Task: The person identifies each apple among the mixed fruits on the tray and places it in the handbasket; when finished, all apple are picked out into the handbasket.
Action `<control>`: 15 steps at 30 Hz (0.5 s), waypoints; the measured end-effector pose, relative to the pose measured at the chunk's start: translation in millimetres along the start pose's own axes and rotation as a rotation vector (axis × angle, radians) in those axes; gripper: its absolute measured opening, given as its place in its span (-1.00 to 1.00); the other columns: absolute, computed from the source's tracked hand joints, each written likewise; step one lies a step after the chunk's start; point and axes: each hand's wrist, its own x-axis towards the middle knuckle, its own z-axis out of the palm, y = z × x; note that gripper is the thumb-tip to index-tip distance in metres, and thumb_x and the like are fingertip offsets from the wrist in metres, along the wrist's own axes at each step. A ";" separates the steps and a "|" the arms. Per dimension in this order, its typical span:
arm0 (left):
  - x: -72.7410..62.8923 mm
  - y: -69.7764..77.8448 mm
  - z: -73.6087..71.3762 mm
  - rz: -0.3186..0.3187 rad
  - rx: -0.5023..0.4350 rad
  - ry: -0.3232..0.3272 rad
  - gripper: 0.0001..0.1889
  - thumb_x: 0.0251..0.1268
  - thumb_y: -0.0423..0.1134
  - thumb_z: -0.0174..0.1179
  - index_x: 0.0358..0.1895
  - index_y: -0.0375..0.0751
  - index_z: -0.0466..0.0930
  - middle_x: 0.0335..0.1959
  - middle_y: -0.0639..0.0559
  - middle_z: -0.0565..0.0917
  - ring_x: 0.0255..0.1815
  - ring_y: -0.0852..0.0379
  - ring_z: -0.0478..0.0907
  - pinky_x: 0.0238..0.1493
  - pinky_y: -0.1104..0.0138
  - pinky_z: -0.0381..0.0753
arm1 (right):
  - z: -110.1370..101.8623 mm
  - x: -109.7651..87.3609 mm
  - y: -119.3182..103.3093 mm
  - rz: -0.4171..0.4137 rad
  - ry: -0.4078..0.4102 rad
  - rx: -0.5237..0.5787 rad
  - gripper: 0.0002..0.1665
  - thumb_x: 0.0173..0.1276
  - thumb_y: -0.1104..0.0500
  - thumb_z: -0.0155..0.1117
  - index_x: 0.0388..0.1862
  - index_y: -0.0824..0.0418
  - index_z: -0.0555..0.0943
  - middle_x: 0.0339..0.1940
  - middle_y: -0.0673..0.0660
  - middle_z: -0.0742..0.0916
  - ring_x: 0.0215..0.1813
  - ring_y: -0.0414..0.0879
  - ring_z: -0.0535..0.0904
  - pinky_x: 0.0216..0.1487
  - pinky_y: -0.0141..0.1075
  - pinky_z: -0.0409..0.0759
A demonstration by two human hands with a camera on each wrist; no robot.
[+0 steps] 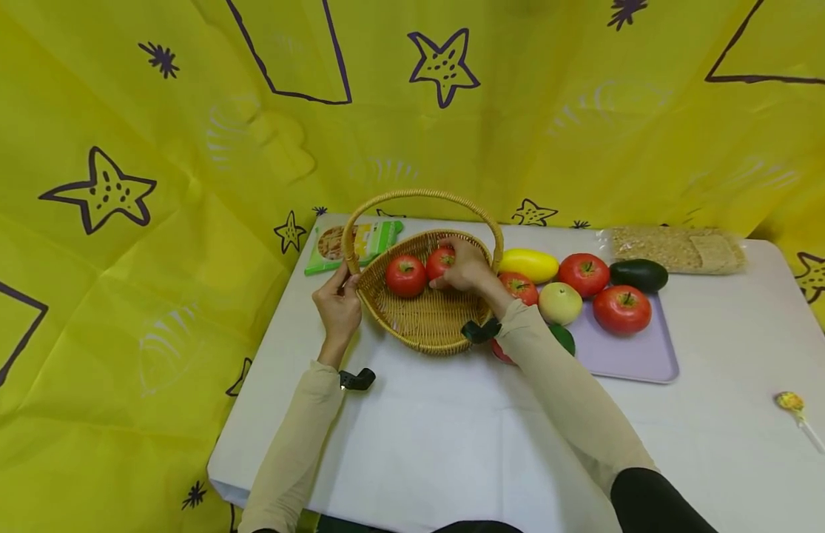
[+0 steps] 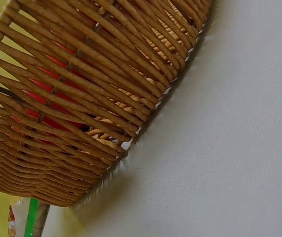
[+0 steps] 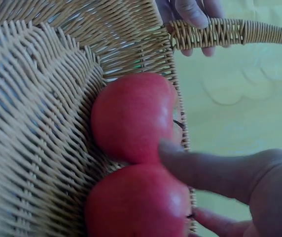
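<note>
A wicker basket (image 1: 422,318) with a tall arched handle (image 1: 419,194) stands on the white table. Inside it two red apples lie side by side, a left apple (image 1: 405,276) and a right apple (image 1: 440,262). My left hand (image 1: 339,307) grips the basket at its left end, where the handle meets the rim; its fingers (image 3: 190,12) show there in the right wrist view. Reaching into the basket, my right hand (image 1: 467,266) holds the right apple (image 3: 138,202), thumb (image 3: 205,170) along its side near the other apple. The woven wall (image 2: 91,74) fills much of the left wrist view.
Right of the basket, a lilac tray (image 1: 641,359) bears red apples (image 1: 621,309), a pale round fruit (image 1: 560,303), a yellow fruit (image 1: 528,265) and a dark green one (image 1: 638,275). A green packet (image 1: 332,248), a clear bag (image 1: 678,249) and a lollipop (image 1: 790,402) lie around.
</note>
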 end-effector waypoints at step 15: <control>-1.6 2.8 2.5 -0.035 -0.009 0.024 -0.65 0.32 -0.73 0.22 0.17 -0.74 0.57 -0.05 -0.63 0.70 -0.05 -0.55 0.72 -0.07 0.68 0.64 | -27.4 -53.8 -4.8 -0.274 -0.103 0.051 -0.03 0.26 0.02 0.67 0.56 0.25 0.44 0.53 0.30 0.55 0.57 0.26 0.42 0.59 0.19 0.38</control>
